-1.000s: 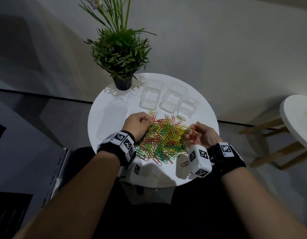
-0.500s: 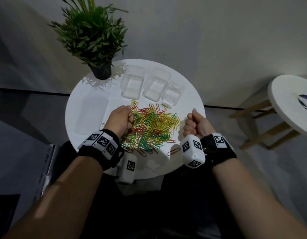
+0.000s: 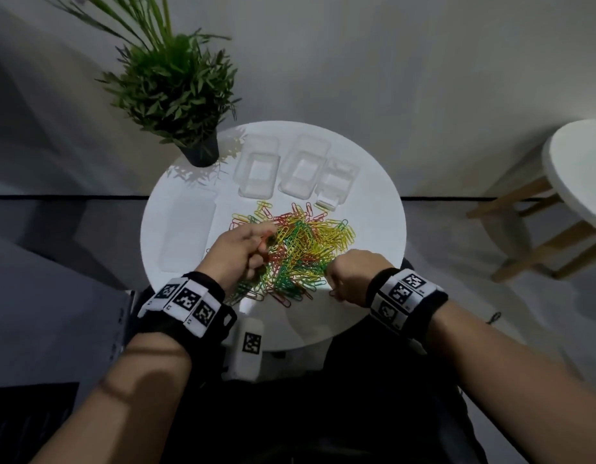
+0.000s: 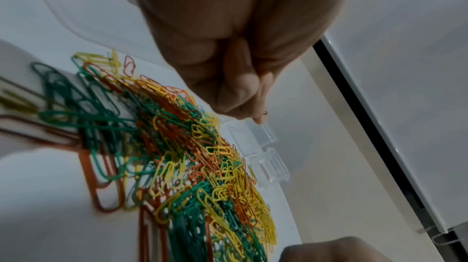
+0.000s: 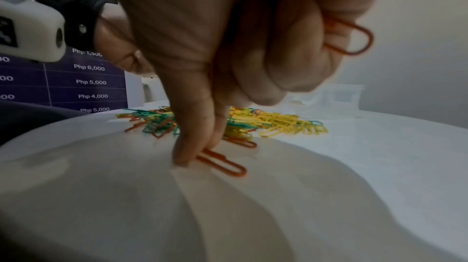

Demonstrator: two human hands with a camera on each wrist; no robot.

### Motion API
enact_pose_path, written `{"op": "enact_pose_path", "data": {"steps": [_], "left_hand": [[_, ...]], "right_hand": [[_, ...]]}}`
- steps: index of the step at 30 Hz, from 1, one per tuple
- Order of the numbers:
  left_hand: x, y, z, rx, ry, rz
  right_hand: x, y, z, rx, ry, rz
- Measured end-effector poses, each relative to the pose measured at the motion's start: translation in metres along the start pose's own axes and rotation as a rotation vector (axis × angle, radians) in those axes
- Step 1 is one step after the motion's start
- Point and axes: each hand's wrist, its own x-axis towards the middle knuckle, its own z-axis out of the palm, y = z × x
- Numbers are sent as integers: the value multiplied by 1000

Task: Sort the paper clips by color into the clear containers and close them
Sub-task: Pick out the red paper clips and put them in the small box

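Clips at table centre showing as a red, yellow and green mix; yellow clustering toward the right edge. Table showing white. Containers near the far edge looking clear. Right hand holding red clips, pinching another red one. Wristbands showing black with black-and-white square markers. Plant showing green in a black pot. Sign showing dark purple with white text.

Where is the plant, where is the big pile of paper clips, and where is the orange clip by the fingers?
plant [image 3: 176, 92], head view, on its green leaves.
pile of paper clips [image 3: 303, 249], head view, on its middle.
orange clip [image 5: 222, 163], right wrist view, on its wire loop beside the fingertips.
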Motion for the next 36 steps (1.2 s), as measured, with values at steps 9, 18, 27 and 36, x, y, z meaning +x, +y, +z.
{"op": "enact_pose_path", "data": {"steps": [9,18,27,36], "left_hand": [[-1,-3,30,361,26,-58],[8,-4,100,1341,-208,418],[19,-11,115,1636,-250,564],[16,-17,124,1604,-260,700]], "right_hand": [[4,7,6,35,20,3],[-1,60,-31,1069,436,191],[10,72,-27,1633,334,283],[63,75,-85,1781,251,290]]}}
